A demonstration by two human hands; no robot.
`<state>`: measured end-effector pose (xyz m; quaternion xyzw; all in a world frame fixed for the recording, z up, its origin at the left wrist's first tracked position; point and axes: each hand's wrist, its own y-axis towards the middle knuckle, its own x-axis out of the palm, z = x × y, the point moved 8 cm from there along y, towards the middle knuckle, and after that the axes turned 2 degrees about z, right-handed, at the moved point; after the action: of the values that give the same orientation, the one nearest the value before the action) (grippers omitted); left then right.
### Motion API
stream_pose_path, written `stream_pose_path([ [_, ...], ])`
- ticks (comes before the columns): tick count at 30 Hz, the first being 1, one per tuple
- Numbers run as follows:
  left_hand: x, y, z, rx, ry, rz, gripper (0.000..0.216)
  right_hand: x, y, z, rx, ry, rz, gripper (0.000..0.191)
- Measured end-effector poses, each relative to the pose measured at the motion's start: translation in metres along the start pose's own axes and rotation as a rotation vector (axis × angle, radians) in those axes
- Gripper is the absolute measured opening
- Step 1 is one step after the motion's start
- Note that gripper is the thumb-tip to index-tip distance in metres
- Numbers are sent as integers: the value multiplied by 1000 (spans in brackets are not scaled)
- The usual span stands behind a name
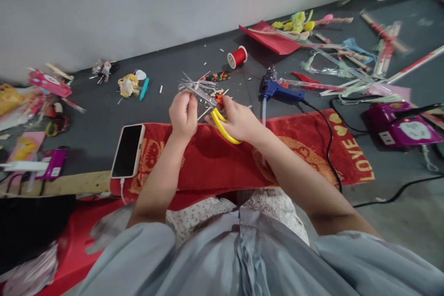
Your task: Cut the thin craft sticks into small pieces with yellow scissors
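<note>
- left hand (183, 113) closed around the near end of the clear strip bundle (196, 85); the bundle fans out just beyond its knuckles, above the dark floor
- right hand (239, 120) gripping the yellow scissors (224, 130); their tip touches the bundle between both hands
- red towel (208, 162) under both wrists; phone (128, 150) on its left edge; blue glue gun (280, 92) near the right hand

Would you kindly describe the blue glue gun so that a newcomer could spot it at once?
Find the red towel lettered LOVE on the dark floor. Just beyond its far edge, right of the person's right hand, lies the glue gun. It is the only blue, pistol-shaped tool, and a black cord trails from it across the towel.
</note>
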<state>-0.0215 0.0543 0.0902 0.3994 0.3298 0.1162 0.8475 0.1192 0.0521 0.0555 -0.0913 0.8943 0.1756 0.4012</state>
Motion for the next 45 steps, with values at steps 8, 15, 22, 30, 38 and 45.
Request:
stream_pose_path([
  [8, 6, 0, -7, -157, -334, 9, 43, -2, -1, -3, -2, -38, -30, 67],
  [15, 8, 1, -14, -231, -397, 11, 50, -2, -1, -2, 12, -27, -47, 65],
  [22, 12, 1, -19, -293, -422, -18, 55, -2, -1, 0, 32, -19, -65, 62],
  [30, 14, 0, -22, -318, -449, -31, 51, 0, -1, -1, 20, -47, -72, 59],
  [38, 16, -1, -29, -327, -492, -26, 44, 0, -1, 0, 17, -27, -83, 58],
  [45, 19, -1, -32, -419, -611, -9, 37, 0, -1, -1, 22, -6, -97, 58],
])
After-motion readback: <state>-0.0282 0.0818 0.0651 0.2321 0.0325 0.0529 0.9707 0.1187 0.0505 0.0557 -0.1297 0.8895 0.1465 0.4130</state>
